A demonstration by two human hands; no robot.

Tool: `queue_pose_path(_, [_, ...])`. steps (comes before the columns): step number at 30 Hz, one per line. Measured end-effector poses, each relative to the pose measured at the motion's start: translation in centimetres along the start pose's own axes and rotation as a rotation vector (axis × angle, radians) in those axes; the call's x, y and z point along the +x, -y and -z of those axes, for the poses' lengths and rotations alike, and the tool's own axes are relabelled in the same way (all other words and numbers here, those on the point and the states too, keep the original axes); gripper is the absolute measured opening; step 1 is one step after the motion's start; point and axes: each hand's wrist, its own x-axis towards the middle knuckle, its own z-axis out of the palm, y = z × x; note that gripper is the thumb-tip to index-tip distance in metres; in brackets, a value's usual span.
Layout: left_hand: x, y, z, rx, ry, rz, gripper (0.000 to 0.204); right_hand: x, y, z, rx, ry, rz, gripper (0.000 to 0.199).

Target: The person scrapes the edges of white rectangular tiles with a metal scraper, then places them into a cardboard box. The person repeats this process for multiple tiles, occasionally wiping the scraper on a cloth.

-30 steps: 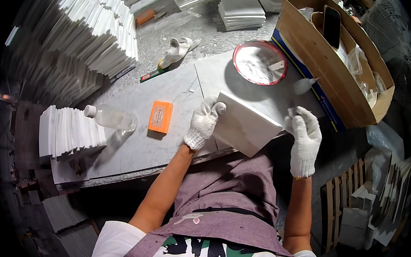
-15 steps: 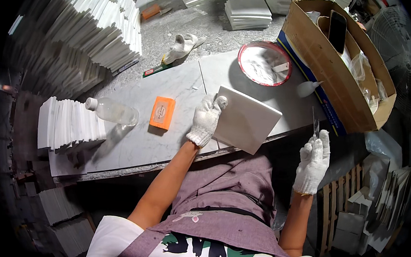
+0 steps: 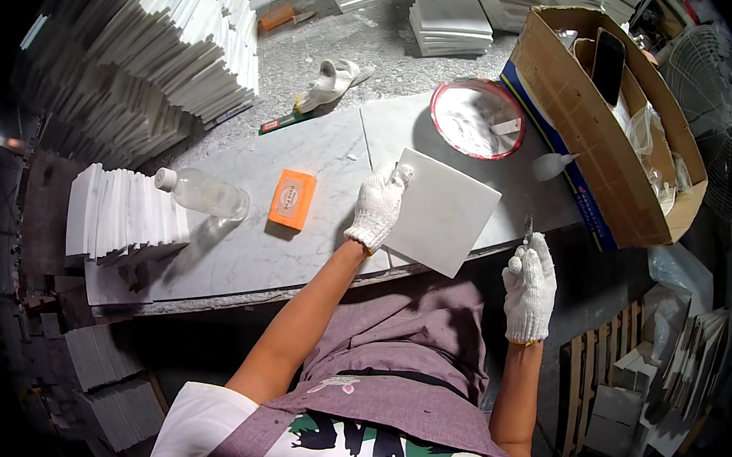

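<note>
In a white knit glove, my left hand [image 3: 376, 205] grips the left edge of a square white stone tile [image 3: 446, 213], thumb over its upper face. The tile is tilted at the front edge of the marble worktop [image 3: 243, 257]. My right hand [image 3: 531, 289], gloved too, is closed around a thin metal blade tool [image 3: 529, 227] that points up from the fingertips. It stays right of the tile, apart from it. Its exact kind is hard to tell. Behind the tile stands a red-rimmed bowl [image 3: 436, 133] of white powder or paste with a small flat scraper in it.
An orange box [image 3: 292, 199] and a clear bottle [image 3: 207, 194] stand left of my hand. Tile stacks [image 3: 131, 214] line the left side and back. A cardboard box [image 3: 645, 177] with a phone and a small squeeze bottle [image 3: 551, 166] are at right. A spare glove [image 3: 333, 84] lies behind.
My right hand has moved left with the blade tool, nearer the tile. The tile's upper face has tipped slightly, still in my left hand. The whole view has shifted a little.
</note>
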Motion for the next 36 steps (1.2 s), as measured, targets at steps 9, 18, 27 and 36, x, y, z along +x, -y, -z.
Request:
queue_pose_path(9, [0.6,1.3,-0.8,-0.148,-0.037,0.05,0.032,2.0,0.3,-0.9,-0.109,0.019,0.072,0.031])
queue_pose_path(18, [2.7,-0.5,1.2,-0.191,0.118,0.064,0.026,7.0,2.2,-4.6,-0.544,0.097,0.272,0.025])
queue_pose_path(27, [6.2,-0.3,1.3,-0.194,0.285,0.055,0.022,11.1,-0.4,-7.1,-0.968,0.139,0.5,0.026])
queue_pose_path(36, [6.1,1.3,0.5,-0.238,0.221,-0.026,0.022,11.7,0.1,-9.0,-1.114,0.125,0.44,0.026])
